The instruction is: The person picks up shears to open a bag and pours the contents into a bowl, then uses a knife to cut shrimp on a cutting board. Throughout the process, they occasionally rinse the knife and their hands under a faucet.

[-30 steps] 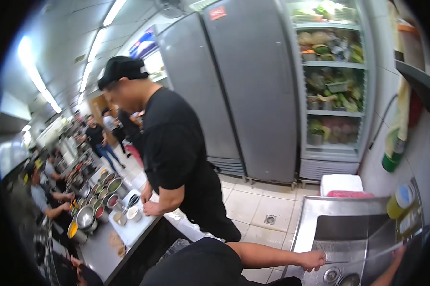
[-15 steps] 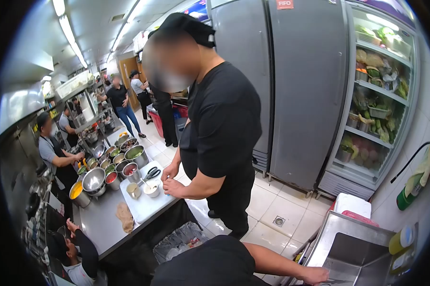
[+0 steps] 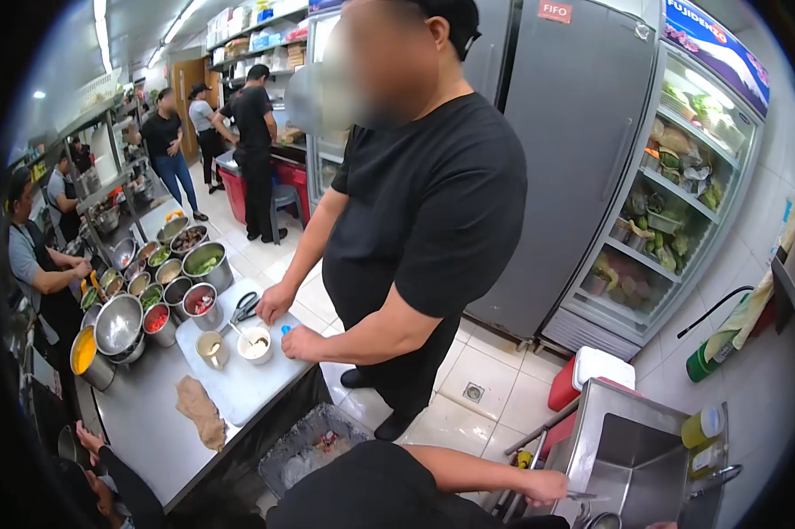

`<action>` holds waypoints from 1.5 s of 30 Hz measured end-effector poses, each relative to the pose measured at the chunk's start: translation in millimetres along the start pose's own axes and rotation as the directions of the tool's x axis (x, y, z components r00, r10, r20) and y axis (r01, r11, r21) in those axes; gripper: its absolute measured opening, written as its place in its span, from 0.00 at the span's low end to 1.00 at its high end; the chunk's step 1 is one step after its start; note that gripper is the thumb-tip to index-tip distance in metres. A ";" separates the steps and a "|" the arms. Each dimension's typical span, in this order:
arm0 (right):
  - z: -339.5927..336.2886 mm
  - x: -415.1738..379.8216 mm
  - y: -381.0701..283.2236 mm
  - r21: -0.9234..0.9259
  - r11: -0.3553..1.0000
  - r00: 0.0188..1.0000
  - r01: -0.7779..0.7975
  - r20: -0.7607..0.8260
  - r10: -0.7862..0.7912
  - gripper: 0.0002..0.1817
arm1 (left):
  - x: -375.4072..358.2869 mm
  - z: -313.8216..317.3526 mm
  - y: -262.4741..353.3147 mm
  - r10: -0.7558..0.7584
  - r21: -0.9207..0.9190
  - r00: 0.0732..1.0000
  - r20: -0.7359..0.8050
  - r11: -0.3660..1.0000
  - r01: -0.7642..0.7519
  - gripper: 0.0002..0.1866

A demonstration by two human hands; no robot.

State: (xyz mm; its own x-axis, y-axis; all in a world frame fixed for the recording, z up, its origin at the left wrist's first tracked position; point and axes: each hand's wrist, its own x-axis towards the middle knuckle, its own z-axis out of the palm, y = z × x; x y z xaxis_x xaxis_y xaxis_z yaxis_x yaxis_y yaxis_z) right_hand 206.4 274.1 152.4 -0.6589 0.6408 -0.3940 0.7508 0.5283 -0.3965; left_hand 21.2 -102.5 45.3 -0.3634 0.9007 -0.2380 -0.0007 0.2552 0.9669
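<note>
My left arm in a black short sleeve reaches to the right along the bottom of the view. At the near edge of the sink (image 3: 583, 432), my left hand (image 3: 546, 487) is closed around a thin metal utensil (image 3: 583, 495), whose kind is hard to make out. Just beyond it, at the bottom edge, shows part of a round metal container (image 3: 605, 521). A sliver of skin low in the sink seems to be my right hand (image 3: 662, 525); its fingers are cut off by the frame.
Two lidded tubs (image 3: 701, 429) stand beside the faucet (image 3: 716, 481). A co-worker (image 3: 424, 212) stands at the counter by a white cutting board (image 3: 230, 388) with a cup, bowl and scissors. Several metal pots (image 3: 157, 322) sit further left. A lined bin (image 3: 314, 450) is below.
The camera view has turned, bringing more of the sink and faucet into sight. My left hand stays at the sink's edge with the utensil. The co-worker's hands have moved slightly apart.
</note>
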 end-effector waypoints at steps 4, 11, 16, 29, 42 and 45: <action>-6.8 -80.7 -120.9 -0.144 0.798 0.807 0.585 0.199 -0.555 0.12 | -50.7 -48.6 -46.7 0.125 0.395 0.991 -0.048 0.913 -0.096 0.17; 36.8 -265.4 -319.8 -0.071 0.070 0.099 0.995 0.594 -0.799 0.18 | -200.6 -82.9 14.4 0.137 0.648 0.954 -0.265 0.759 0.071 0.16; 30.4 -364.0 -378.9 -0.201 -0.472 -0.356 0.858 0.428 -0.830 0.43 | -252.3 -82.3 64.1 0.209 0.766 0.926 -0.314 0.632 0.117 0.13; -0.6 -455.2 -388.7 -0.668 -0.448 -0.317 0.594 0.317 -0.894 0.47 | -272.5 -53.3 108.9 0.273 0.888 0.936 -0.221 0.453 0.077 0.10; -82.8 -438.1 -386.7 -0.954 0.287 0.422 0.087 -0.226 -0.878 0.41 | -255.5 -48.2 169.4 0.142 0.955 0.989 -0.040 0.296 -0.004 0.10; -146.9 -377.4 -365.6 -0.975 0.214 0.164 -0.060 -0.221 -0.961 0.38 | -245.8 -49.2 170.4 0.151 0.967 0.989 -0.007 0.254 -0.032 0.09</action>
State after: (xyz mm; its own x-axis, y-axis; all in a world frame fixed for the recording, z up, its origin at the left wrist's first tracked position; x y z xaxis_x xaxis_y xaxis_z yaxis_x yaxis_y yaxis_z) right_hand 187.3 -79.0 567.9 -0.8196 -0.2800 0.4998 0.2449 0.6174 0.7476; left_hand 64.6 -297.7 273.1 -0.3655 0.9266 -0.0889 0.9120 0.3756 0.1647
